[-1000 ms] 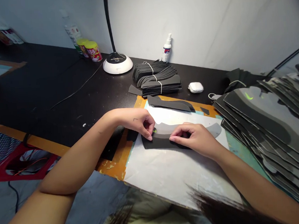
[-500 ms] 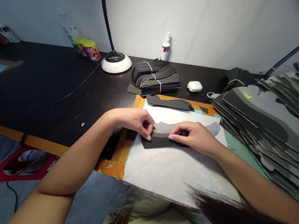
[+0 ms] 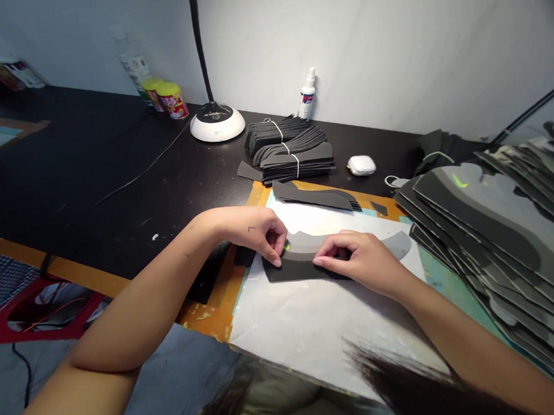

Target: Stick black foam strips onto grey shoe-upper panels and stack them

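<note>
A flat shoe upper piece [image 3: 295, 269], black along its near side and grey behind with a small yellow-green mark, lies on a white sheet [image 3: 305, 320]. My left hand [image 3: 261, 232] is closed in a pinch at its left end, thumb tip down on the black part. To the right, my right hand [image 3: 360, 257] is also pinched shut on the black part, covering the piece's middle. Its grey right end shows past my wrist. Just behind lies a small stack of dark curved strips [image 3: 314, 196].
Banded bundles of dark strips [image 3: 297, 158] sit behind the board, near a white case [image 3: 361, 165], a spray bottle [image 3: 306, 95] and a lamp base [image 3: 217, 124]. A tall pile of shoe upper pieces [image 3: 494, 229] fans out at right. A red stool [image 3: 69, 307] stands at lower left.
The view has tilted slightly, so everything sits a little lower in the picture. Both hands stay pinched at nearly the same places on the shoe upper piece.
</note>
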Demonstrator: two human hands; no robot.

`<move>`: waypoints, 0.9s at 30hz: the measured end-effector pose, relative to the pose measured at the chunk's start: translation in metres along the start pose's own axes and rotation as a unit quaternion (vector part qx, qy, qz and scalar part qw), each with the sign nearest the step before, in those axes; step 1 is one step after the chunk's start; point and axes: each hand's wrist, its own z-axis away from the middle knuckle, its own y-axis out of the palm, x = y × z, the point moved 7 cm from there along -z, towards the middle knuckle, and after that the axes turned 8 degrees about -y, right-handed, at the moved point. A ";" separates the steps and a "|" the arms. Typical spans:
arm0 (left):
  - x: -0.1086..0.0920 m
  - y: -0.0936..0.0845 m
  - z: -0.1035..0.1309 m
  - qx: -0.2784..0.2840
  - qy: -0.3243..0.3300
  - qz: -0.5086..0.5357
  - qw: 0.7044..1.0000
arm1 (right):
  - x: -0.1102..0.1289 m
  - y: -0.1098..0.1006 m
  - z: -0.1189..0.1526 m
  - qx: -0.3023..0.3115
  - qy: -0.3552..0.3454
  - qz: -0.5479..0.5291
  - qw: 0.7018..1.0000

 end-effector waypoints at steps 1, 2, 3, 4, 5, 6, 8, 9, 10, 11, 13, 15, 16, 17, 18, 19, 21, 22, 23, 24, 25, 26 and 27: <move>0.000 0.000 0.000 -0.001 0.000 -0.001 1.000 | 0.000 0.000 0.000 -0.001 0.001 0.001 1.000; 0.000 0.000 0.000 -0.001 0.001 -0.002 1.000 | 0.000 0.000 0.000 0.000 0.001 0.002 1.000; 0.000 0.000 0.000 -0.001 0.001 -0.002 1.000 | 0.001 0.000 0.000 0.000 0.000 0.002 1.000; 0.000 0.000 0.001 -0.001 0.000 -0.002 1.000 | 0.001 0.000 0.000 0.001 -0.002 0.002 1.000; -0.001 0.000 0.001 -0.001 -0.001 -0.002 1.000 | 0.001 0.000 0.000 0.000 -0.003 0.004 1.000; -0.001 -0.001 0.001 -0.001 -0.002 -0.002 1.000 | 0.001 0.000 0.001 0.001 -0.006 0.005 1.000; -0.001 -0.001 0.002 -0.001 -0.002 -0.002 1.000 | 0.001 0.000 0.001 0.000 -0.010 0.008 1.000; -0.001 -0.001 0.002 -0.001 -0.002 -0.001 1.000 | 0.001 0.000 0.001 0.000 -0.011 0.010 1.000; -0.001 -0.001 0.001 0.000 -0.001 0.000 1.000 | 0.001 0.000 0.001 0.000 -0.013 0.011 1.000; -0.001 -0.001 0.001 0.000 0.001 0.001 1.000 | 0.001 0.000 0.001 0.001 -0.013 0.012 1.000; 0.000 0.000 0.001 0.000 0.003 0.003 1.000 | 0.001 0.000 0.000 0.001 -0.011 0.014 1.000; 0.000 0.000 0.000 -0.001 0.005 0.004 1.000 | 0.001 0.000 0.000 0.001 -0.008 0.016 1.000; 0.001 0.000 0.000 -0.001 0.005 0.004 1.000 | 0.001 0.000 0.000 0.001 -0.008 0.018 1.000; 0.001 0.000 0.000 -0.002 0.004 0.004 1.000 | 0.001 0.000 0.000 0.001 -0.008 0.019 1.000; 0.001 0.000 0.000 -0.003 0.004 0.005 1.000 | 0.001 0.000 0.000 0.001 -0.009 0.020 1.000; 0.001 0.000 0.000 -0.003 0.005 0.005 1.000 | 0.002 0.000 0.000 0.000 -0.010 0.020 1.000; 0.001 0.001 0.000 -0.003 0.007 0.005 1.000 | 0.002 0.000 0.000 0.001 -0.011 0.019 1.000; 0.001 0.000 0.000 -0.004 0.009 0.006 1.000 | 0.002 0.000 0.000 0.002 -0.011 0.019 1.000; 0.001 0.000 0.000 -0.006 0.011 0.007 1.000 | 0.001 0.000 0.000 0.003 -0.010 0.018 1.000; 0.001 -0.002 0.000 -0.010 0.014 0.008 1.000 | 0.001 0.000 0.001 0.003 -0.009 0.017 1.000; 0.001 -0.003 0.001 -0.015 0.018 0.008 1.000 | 0.001 0.001 0.001 0.003 -0.008 0.017 1.000; 0.001 -0.005 0.002 -0.020 0.021 0.009 1.000 | 0.000 0.001 0.001 0.002 -0.008 0.016 1.000; 0.002 -0.008 0.004 -0.025 0.023 0.008 0.999 | 0.000 0.001 0.001 0.002 -0.008 0.016 1.000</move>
